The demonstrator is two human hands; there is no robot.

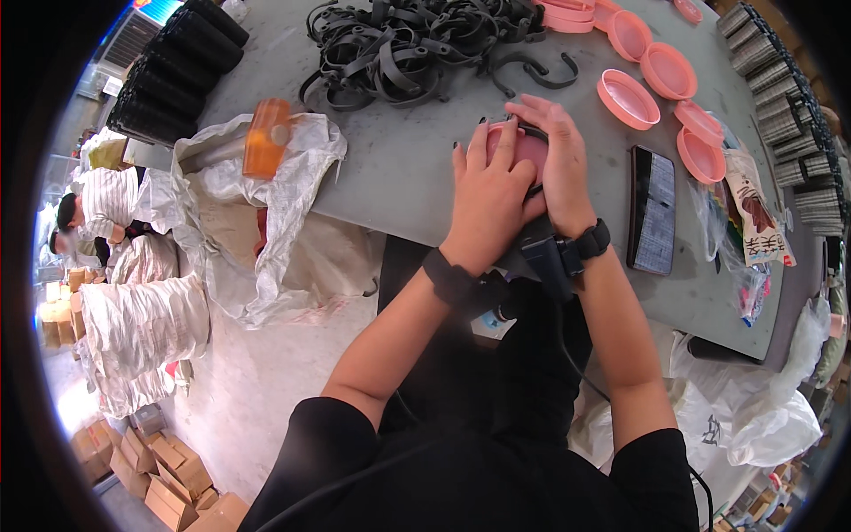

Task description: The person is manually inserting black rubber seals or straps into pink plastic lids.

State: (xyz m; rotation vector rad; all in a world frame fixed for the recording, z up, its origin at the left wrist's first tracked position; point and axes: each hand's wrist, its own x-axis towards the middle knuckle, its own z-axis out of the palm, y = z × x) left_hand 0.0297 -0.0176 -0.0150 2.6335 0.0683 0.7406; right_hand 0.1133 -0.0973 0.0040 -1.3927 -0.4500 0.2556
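Observation:
Both of my hands meet over one pink round lid (529, 152) at the table's near edge. My left hand (490, 199) lies across its top, with the fingers bent and pressed onto it. Around the lid's side cups my right hand (565, 160), its fingers together. A black strap (537, 133) shows along the lid's far rim; how far round it runs is hidden by my hands. Beyond them sits a tangled pile of black straps (390, 55) with looped ends. More pink lids (628, 99) lie in a loose row to the far right.
A phone (651, 210) lies right of my hands, near a snack bag (758, 208). An orange jar (267, 139) rests on a white woven sack (213, 230) at the table's left edge. Dark stacks (177, 75) stand far left, grey-black stacks (789, 115) far right. Another person (106, 199) sits left.

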